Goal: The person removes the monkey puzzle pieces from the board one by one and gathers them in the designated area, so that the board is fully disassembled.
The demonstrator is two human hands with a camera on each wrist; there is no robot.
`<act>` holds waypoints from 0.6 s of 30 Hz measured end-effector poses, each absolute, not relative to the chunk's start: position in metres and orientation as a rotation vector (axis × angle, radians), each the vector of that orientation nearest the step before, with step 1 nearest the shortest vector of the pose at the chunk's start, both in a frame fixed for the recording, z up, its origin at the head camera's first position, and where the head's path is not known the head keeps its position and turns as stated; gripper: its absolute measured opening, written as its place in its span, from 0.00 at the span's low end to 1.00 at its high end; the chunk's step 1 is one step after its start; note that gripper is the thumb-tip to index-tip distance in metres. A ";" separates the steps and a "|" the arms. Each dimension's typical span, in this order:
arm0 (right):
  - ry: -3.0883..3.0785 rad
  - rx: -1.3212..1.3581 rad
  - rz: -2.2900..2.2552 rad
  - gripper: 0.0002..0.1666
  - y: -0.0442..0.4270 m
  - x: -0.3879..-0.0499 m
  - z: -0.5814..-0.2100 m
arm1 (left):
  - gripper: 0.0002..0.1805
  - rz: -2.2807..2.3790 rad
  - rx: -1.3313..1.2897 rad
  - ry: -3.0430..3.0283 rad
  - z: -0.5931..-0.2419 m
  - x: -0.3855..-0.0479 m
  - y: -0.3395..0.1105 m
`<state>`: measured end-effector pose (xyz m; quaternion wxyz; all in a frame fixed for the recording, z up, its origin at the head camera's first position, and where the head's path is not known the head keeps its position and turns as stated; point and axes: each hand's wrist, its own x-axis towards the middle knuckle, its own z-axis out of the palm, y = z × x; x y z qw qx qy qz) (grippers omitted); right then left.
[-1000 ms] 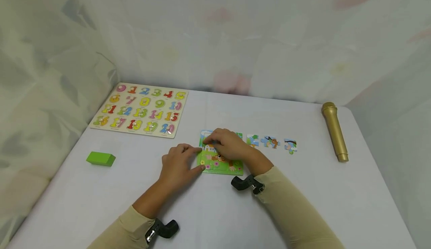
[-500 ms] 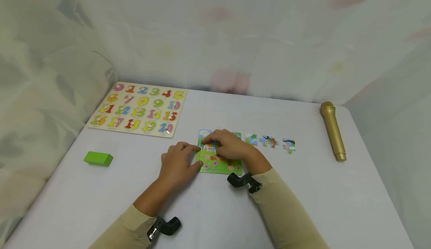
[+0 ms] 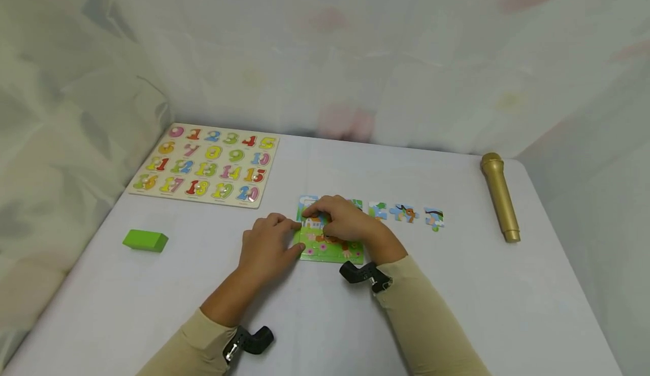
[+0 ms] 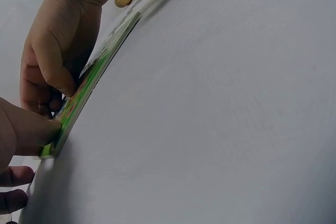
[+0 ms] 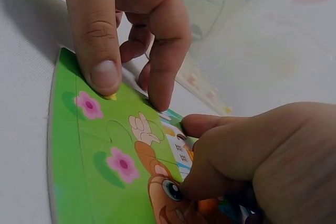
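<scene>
Bracing the puzzle board (image 5: 65, 145) on the bench (image 3: 315, 319) with the left grip (image 3: 264, 246), spread at its left edge, probably against sliding; bending the right grip (image 3: 345, 218) over the board, cannot tell whether pinching; having three loose pieces (image 3: 404, 213) alongside, presumably for easy reach.

L hand (image 3: 265, 249) w/ thumb apart, R hand (image 3: 347, 219) nr, fingers bent.

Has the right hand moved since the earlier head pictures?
No: judged against the golden microphone in the head view, the right hand over the puzzle board shows no clear shift; everything in view slid slightly left together.
</scene>
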<state>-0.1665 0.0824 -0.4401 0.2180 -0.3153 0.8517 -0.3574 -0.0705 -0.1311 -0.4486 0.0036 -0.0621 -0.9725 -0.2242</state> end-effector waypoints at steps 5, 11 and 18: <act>2.385 -0.869 -0.968 0.34 0.082 -0.165 -0.441 | 0.24 -0.680 -0.209 -3.056 -0.445 -0.071 -0.131; 2.398 -0.850 -0.965 0.34 0.081 -0.164 -0.440 | 0.23 -0.702 -0.211 -3.056 -0.444 -0.072 -0.133; 2.469 -0.810 -0.878 0.31 0.077 -0.160 -0.438 | 0.24 -0.738 -0.193 -3.063 -0.446 -0.074 -0.134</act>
